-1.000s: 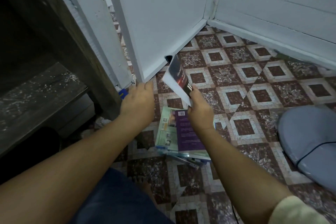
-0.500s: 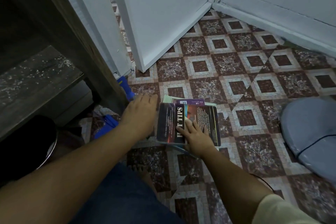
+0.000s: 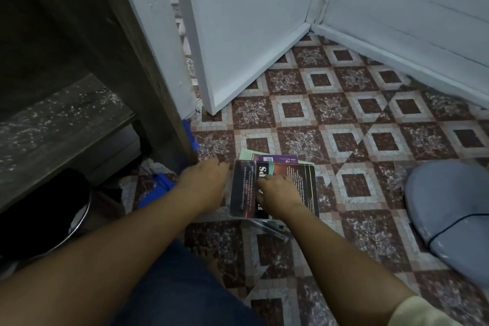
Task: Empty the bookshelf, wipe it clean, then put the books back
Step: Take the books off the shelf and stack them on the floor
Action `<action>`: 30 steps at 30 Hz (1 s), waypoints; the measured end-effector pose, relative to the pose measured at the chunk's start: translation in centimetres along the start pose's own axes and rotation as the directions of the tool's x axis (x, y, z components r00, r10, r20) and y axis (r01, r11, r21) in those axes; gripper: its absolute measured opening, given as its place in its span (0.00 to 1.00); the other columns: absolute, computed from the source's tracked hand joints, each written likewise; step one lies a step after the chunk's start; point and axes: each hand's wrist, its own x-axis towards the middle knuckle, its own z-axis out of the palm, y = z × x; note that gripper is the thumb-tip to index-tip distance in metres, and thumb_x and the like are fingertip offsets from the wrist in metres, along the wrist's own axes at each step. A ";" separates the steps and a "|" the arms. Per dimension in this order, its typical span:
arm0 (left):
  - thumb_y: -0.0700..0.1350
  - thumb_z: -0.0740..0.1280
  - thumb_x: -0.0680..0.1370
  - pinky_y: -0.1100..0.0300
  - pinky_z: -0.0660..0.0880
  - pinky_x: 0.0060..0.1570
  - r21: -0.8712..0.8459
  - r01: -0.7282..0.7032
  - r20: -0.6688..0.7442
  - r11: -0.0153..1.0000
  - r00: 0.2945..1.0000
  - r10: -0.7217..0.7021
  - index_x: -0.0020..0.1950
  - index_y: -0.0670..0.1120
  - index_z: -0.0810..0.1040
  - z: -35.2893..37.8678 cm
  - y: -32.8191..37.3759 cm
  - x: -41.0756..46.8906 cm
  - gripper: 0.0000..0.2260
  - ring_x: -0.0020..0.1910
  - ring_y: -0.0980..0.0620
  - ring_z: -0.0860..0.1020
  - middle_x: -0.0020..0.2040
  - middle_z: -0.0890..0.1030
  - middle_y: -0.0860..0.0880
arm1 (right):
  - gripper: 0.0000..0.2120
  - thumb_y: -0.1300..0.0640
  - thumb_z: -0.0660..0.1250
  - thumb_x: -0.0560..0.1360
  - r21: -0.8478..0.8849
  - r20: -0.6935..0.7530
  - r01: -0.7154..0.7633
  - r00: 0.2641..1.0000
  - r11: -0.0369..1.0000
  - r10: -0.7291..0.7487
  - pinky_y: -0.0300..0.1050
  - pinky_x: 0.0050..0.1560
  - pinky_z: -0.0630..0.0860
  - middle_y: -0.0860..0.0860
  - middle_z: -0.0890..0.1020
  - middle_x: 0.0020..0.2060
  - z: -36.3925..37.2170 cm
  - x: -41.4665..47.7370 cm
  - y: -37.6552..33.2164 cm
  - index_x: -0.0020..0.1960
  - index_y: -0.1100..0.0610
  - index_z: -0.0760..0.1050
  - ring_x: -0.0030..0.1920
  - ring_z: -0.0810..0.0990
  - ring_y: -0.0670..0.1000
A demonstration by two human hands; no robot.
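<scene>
On the maroon-and-white patterned tile floor (image 3: 344, 114) lies a small stack of books. The black glossy paperback (image 3: 243, 188) is on top, and a purple book (image 3: 275, 159) and a pale green one (image 3: 246, 153) stick out from under its far edge. The right hand (image 3: 277, 193) rests palm down on the black cover, fingers loosely spread and gripping nothing. The left hand (image 3: 203, 182) sits just beside the stack's left edge with its fingers stretched forward. Whether it touches the books cannot be told. The dark, dusty wooden bookshelf (image 3: 53, 119) stands to the left, its lower board bare. A grey padded cushion (image 3: 449, 206) lies at the right.
</scene>
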 end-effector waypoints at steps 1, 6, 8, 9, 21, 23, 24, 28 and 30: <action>0.49 0.63 0.79 0.52 0.74 0.51 -0.003 0.012 0.018 1.000 1.000 -0.012 0.65 0.48 0.68 -0.4 -0.4 -0.5 0.15 0.58 0.47 0.73 0.61 0.72 0.48 | 0.12 0.51 0.60 0.80 0.008 -0.025 0.016 1.000 1.000 -0.016 0.49 0.58 0.70 0.52 0.79 0.54 -1.2 0.2 -0.6 0.60 0.54 0.74 0.55 0.77 0.54; 0.53 0.62 0.80 0.55 0.73 0.46 0.022 0.064 -0.042 0.998 0.997 -0.063 0.62 0.51 0.70 -2.5 -3.7 -4.1 0.13 0.54 0.49 0.75 0.58 0.74 0.50 | 0.10 0.52 0.57 0.80 0.010 -0.162 0.162 0.974 0.987 -0.158 0.45 0.41 0.68 0.51 0.78 0.47 -7.3 0.1 -5.0 0.56 0.55 0.74 0.46 0.77 0.54; 0.54 0.61 0.80 0.55 0.73 0.45 0.020 0.122 -0.073 0.992 0.990 -0.121 0.64 0.51 0.71 -3.5 -5.8 -6.5 0.14 0.54 0.49 0.75 0.58 0.75 0.50 | 0.09 0.51 0.57 0.80 -0.004 -0.195 0.220 0.957 0.975 -0.217 0.45 0.43 0.72 0.49 0.76 0.44 -9.5 -0.3 -7.7 0.55 0.53 0.73 0.44 0.77 0.51; 0.54 0.61 0.80 0.55 0.73 0.45 0.011 0.149 -0.088 0.989 0.985 -0.148 0.63 0.51 0.72 -4.1 -6.8 -7.7 0.14 0.54 0.49 0.75 0.57 0.75 0.49 | 0.09 0.50 0.58 0.80 -0.012 -0.209 0.246 0.947 0.969 -0.243 0.44 0.44 0.74 0.48 0.77 0.44 -10.5 -0.3 -9.2 0.55 0.52 0.73 0.43 0.76 0.50; 0.56 0.62 0.78 0.54 0.75 0.52 -0.126 0.492 -0.294 0.862 0.811 -0.506 0.62 0.51 0.72 -6.6 -19.6 -25.5 0.16 0.58 0.45 0.77 0.60 0.77 0.48 | 0.13 0.48 0.59 0.78 -0.189 -0.287 0.537 0.771 0.822 -0.569 0.48 0.51 0.72 0.51 0.80 0.53 -19.0 -2.7 -31.6 0.59 0.51 0.74 0.53 0.79 0.54; 0.57 0.63 0.77 0.54 0.75 0.54 -0.183 0.533 -0.321 0.826 0.762 -0.562 0.64 0.53 0.72 -6.4 -21.6 -28.6 0.17 0.59 0.47 0.77 0.61 0.76 0.50 | 0.14 0.48 0.59 0.78 -0.193 -0.286 0.575 0.743 0.795 -0.606 0.48 0.53 0.72 0.50 0.80 0.55 -19.8 -3.4 -35.2 0.61 0.50 0.74 0.55 0.79 0.54; 0.57 0.63 0.77 0.55 0.75 0.54 -0.202 0.556 -0.330 0.806 0.736 -0.591 0.64 0.54 0.72 -6.4 -22.6 -30.3 0.17 0.60 0.47 0.76 0.62 0.76 0.51 | 0.15 0.48 0.59 0.78 -0.205 -0.285 0.597 0.722 0.776 -0.631 0.48 0.54 0.72 0.50 0.80 0.56 -20.0 -3.7 -37.1 0.62 0.50 0.74 0.56 0.79 0.53; 0.57 0.62 0.78 0.56 0.75 0.53 -0.259 0.659 -0.397 0.706 0.594 -0.700 0.66 0.54 0.71 -6.2 -26.3 -37.3 0.18 0.60 0.48 0.76 0.61 0.75 0.51 | 0.15 0.48 0.60 0.78 -0.242 -0.258 0.677 0.645 0.695 -0.719 0.48 0.55 0.72 0.50 0.80 0.57 -20.5 -4.7 -44.6 0.63 0.48 0.73 0.57 0.79 0.55; 0.57 0.62 0.78 0.55 0.75 0.54 -0.286 0.706 -0.427 0.648 0.512 -0.746 0.66 0.53 0.72 -6.0 -27.9 -40.7 0.19 0.60 0.49 0.75 0.61 0.74 0.51 | 0.15 0.47 0.59 0.78 -0.279 -0.244 0.718 0.590 0.638 -0.770 0.48 0.56 0.72 0.50 0.79 0.58 -20.7 -5.1 -48.1 0.63 0.48 0.73 0.59 0.78 0.55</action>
